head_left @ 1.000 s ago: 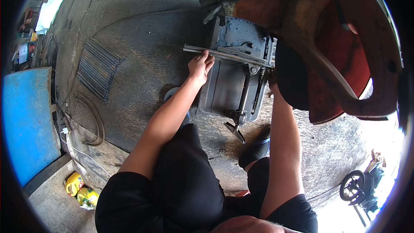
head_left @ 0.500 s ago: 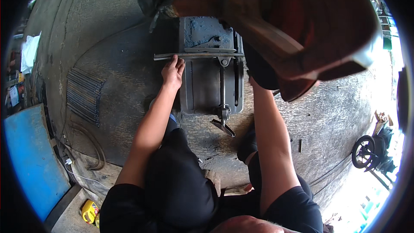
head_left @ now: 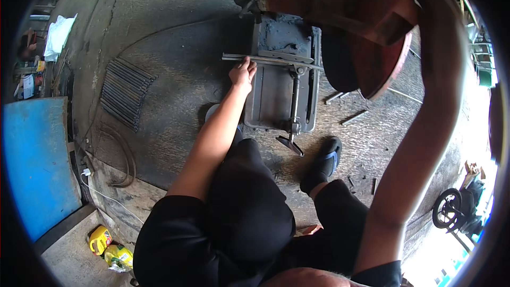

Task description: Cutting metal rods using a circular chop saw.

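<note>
Pressing left hand (head_left: 243,72) closed on the long grey steel rod (head_left: 265,60), rod across grey metal vise base (head_left: 279,93), right hand out of view.

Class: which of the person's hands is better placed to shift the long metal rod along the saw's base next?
Left. The left hand already rests on the metal rod at the saw base; the right arm is raised toward the machine's upper part, hand hidden.
</note>
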`<state>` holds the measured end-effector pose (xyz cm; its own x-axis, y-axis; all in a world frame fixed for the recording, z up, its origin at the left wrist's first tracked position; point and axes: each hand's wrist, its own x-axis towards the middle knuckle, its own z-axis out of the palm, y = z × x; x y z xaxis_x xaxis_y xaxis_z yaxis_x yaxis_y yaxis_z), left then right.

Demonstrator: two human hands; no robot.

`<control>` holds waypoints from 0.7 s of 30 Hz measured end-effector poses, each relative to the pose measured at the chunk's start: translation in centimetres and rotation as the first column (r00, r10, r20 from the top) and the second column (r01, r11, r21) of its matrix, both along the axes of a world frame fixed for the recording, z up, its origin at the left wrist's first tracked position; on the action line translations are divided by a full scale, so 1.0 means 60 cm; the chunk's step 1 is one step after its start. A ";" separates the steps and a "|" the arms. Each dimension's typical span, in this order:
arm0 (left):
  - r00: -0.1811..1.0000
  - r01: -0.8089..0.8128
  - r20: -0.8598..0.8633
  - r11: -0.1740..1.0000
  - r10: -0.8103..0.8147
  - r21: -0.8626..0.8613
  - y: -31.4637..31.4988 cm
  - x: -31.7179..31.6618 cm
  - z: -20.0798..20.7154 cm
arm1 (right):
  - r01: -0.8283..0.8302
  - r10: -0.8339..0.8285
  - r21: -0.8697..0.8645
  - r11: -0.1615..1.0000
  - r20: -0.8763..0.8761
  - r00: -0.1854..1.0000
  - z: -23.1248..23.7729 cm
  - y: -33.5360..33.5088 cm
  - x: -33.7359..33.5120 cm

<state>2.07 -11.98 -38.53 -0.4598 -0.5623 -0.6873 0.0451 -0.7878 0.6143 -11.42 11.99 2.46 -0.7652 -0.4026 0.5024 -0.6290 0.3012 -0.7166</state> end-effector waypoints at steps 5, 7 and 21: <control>0.997 -0.056 0.040 0.994 0.060 -0.093 -0.079 0.075 -0.002 | -0.086 0.089 -0.042 0.995 0.064 0.994 -0.082 0.124 -0.273; 0.990 0.052 -0.130 0.997 -0.044 0.054 0.028 -0.024 -0.005 | 0.019 -0.013 0.103 0.995 -0.058 0.998 0.044 0.403 -0.496; 0.997 0.017 -0.075 0.999 -0.014 0.040 -0.033 0.022 -0.034 | -0.021 0.018 0.257 0.966 0.014 1.000 0.057 -0.112 -0.016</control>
